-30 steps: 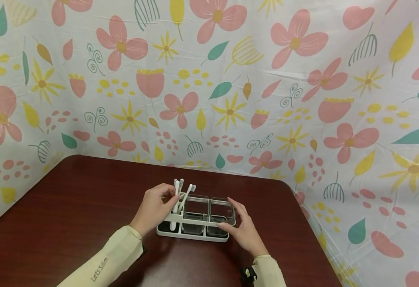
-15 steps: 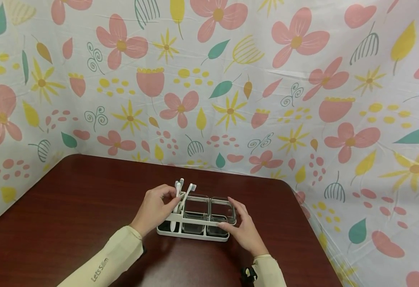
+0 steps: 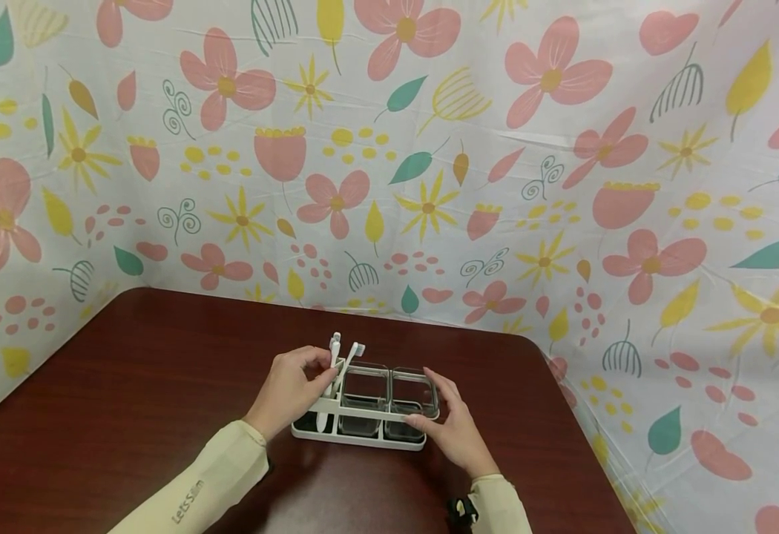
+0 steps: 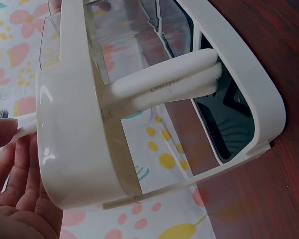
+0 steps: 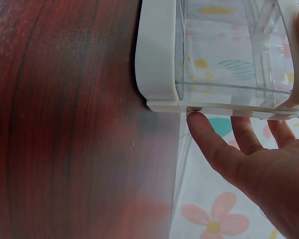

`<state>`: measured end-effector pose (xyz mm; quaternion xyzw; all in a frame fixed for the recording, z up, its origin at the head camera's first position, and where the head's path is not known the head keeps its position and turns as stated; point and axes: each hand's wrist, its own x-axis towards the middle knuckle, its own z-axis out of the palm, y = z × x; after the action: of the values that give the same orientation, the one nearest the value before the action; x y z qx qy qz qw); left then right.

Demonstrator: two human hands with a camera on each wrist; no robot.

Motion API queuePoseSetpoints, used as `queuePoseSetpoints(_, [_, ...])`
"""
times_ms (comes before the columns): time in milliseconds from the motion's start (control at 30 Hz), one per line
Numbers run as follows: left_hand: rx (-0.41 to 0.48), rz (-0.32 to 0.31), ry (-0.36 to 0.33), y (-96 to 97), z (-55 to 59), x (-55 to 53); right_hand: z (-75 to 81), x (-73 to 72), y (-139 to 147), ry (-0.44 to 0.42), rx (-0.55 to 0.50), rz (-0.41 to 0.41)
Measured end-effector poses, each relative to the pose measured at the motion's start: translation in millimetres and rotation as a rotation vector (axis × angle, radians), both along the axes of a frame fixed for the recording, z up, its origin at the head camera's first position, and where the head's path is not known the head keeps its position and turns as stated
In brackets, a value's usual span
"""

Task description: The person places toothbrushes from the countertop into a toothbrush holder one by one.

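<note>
A white toothbrush holder [image 3: 376,413] stands on the table with two clear cups [image 3: 366,382] in its middle and right slots. White toothbrushes [image 3: 356,352] lean in its left slot, bristles up. My left hand [image 3: 289,382] pinches one toothbrush [image 3: 334,357] near its upper end, thumb against fingers. In the left wrist view, the toothbrush handles [image 4: 162,82] pass below the upper ring, bunched together, their ends near the dark base. My right hand [image 3: 452,426] grips the holder's right end, thumb in front and fingers behind. The right wrist view has its fingertips [image 5: 197,122] along the end frame.
The dark red wooden table [image 3: 162,415] extends around the holder. Behind it and to the right hangs a flower-printed white cloth [image 3: 423,148]. A black strap [image 3: 461,512] circles the right wrist.
My left hand has shifted slightly right, and the pinched toothbrush's head has moved right so that it overlaps another head. The right hand and the holder have stayed put.
</note>
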<state>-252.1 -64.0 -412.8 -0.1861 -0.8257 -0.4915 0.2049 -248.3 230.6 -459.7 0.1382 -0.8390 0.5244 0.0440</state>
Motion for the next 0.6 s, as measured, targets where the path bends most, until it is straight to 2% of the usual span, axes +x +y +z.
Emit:
queuePoseSetpoints(200, [-0.024, 0.019, -0.034, 6.4, 0.0, -0.2, -1.5, 0.7, -0.2, -0.007, -0.011, 0.003])
queuePoseSetpoints(333, [-0.051, 0.041, -0.017, 9.7, -1.0, 1.2, -1.9, 0.9, -0.7, -0.003, -0.014, 0.004])
queuePoseSetpoints(600, [-0.052, 0.068, -0.011, 11.6, -2.8, 0.9, -1.8, -0.3, -0.4, -0.002, -0.014, 0.007])
